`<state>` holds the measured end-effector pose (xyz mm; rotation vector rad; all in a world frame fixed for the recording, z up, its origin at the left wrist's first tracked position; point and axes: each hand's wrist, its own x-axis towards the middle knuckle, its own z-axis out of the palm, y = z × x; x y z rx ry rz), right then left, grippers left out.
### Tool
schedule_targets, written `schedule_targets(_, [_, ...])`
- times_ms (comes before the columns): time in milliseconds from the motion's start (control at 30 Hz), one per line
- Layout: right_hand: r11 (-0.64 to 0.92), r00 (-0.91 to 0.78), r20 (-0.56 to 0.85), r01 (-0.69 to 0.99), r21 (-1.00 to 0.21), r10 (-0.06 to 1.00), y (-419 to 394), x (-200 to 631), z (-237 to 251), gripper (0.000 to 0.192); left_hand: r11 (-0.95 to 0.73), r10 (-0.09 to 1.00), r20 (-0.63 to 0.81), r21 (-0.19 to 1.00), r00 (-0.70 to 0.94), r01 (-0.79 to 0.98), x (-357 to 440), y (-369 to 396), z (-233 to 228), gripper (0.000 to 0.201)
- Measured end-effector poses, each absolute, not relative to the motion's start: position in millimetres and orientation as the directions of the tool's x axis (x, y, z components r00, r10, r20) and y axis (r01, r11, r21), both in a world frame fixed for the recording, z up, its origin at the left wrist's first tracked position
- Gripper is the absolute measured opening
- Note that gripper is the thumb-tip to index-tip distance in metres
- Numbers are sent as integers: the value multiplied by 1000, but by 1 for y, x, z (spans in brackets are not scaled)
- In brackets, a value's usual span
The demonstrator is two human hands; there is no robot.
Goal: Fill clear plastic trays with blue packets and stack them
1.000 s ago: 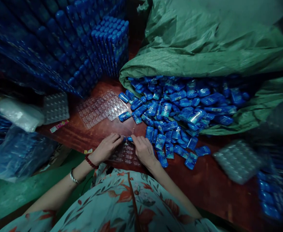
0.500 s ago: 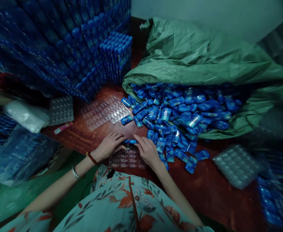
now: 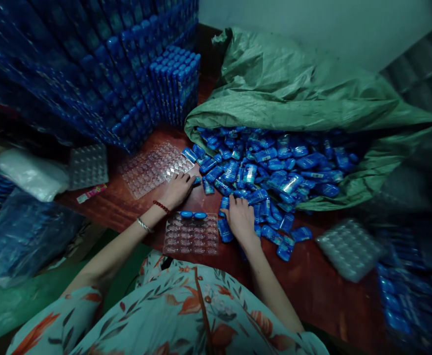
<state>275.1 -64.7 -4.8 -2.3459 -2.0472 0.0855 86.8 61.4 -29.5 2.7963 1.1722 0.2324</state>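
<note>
My left hand [image 3: 181, 190] is closed at the left edge of the heap, with a small blue container [image 3: 196, 181] at its fingertips. My right hand [image 3: 241, 217] reaches over the heap of small blue containers [image 3: 250, 172], thumb apart and fingers spread on them; what lies under the palm is hidden. Close to my body, between my forearms, sits a clear blister tray [image 3: 191, 237] with rows of molded cavities. Two blue containers [image 3: 193, 215] stand side by side in its far row. Another clear tray [image 3: 145, 170] lies beyond my left hand.
A large green woven sack [image 3: 293, 106] lies open behind the heap, spilling containers. Stacked blue packs [image 3: 175, 84] rise at the back left. Stacks of clear trays stand left [image 3: 88, 165] and right [image 3: 350, 249]. A white plastic bundle [image 3: 31, 175] lies at far left.
Both hands have left the near tray, where the two blue containers now show uncovered. My left hand moved forward to a loose container; my right moved right onto the heap.
</note>
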Motion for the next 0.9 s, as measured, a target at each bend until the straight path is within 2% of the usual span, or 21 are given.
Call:
schedule_targets(67, [-99, 92, -93, 993, -68, 991, -58, 274, -2, 41, -700, 712, 148, 227, 686, 677, 78, 57, -29, 30])
schedule_targets(167, [-100, 79, -159, 987, -126, 984, -52, 276, 3, 35, -594, 794, 218, 479, 568, 646, 53, 39, -24, 28])
schedule_targets(233, [-128, 93, -153, 965, -231, 984, -55, 281, 5, 28, -465, 878, 236, 625, 415, 628, 30, 19, -17, 26])
schedule_targets(267, [-136, 101, -125, 939, -315, 987, -58, 284, 6, 26, -415, 907, 241, 658, 346, 629, 18, 7, -12, 23])
schedule_targets(333, [-122, 122, -36, 844, -522, 992, -70, 290, 7, 26, -373, 928, 257, 650, 270, 662, -3, -21, -3, 18])
schedule_targets(400, [-92, 155, 24, 694, -715, 988, -85, 292, 7, 27, -370, 929, 251, 615, 272, 696, -15, -47, 5, 14])
schedule_targets(500, [-20, 115, 50, 538, -843, 992, -105, 282, 4, 23, -378, 924, 198, 619, 328, 689, -11, -75, 9, 21])
schedule_targets(567, [84, 19, 112, 540, -837, 993, -112, 270, -4, 18, -393, 913, 191, 644, 359, 657, 1, -83, 4, 29])
schedule_targets(667, [257, -131, 226, 622, -739, 965, -116, 255, -18, 23, -450, 887, 237, 637, 397, 625, 14, -82, -9, 33])
schedule_targets(767, [339, -240, 247, 767, -545, 939, -114, 250, -22, 29, -591, 796, 280, 545, 536, 594, 16, -75, -20, 37])
schedule_targets(900, [400, -363, 181, 881, -253, 914, -109, 243, -6, 30, -726, 674, 305, 440, 673, 528, 15, -65, -20, 42])
